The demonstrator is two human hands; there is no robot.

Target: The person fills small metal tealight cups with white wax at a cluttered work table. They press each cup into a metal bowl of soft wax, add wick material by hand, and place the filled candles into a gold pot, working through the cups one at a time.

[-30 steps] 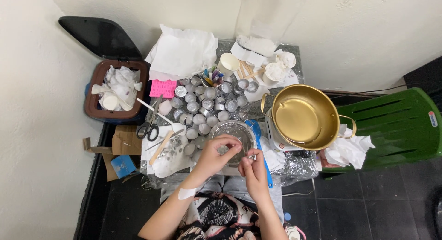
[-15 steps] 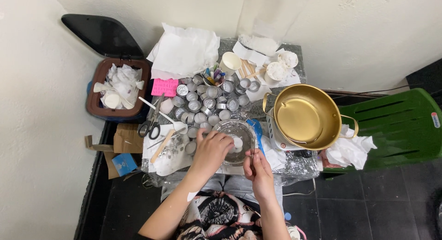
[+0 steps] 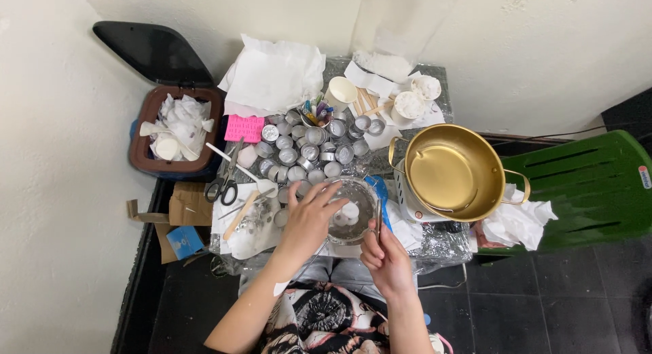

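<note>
A clear glass bowl with white lumps in it sits at the near edge of a cluttered small table. My left hand rests on the bowl's left rim, fingers spread over it. My right hand is just below the bowl on its right and holds a thin metal tool that points up at the rim. Several small silver tealight cups lie in rows right behind the bowl.
A gold two-handled pot stands at the table's right, with crumpled white tissue and a green plastic chair beyond it. Scissors, a pink pad and white paper lie left and back. An open bin holds tissue.
My left hand has stayed on the bowl's rim. My right hand has dropped back slightly from the bowl toward me, and the thin tool now shows upright in it.
</note>
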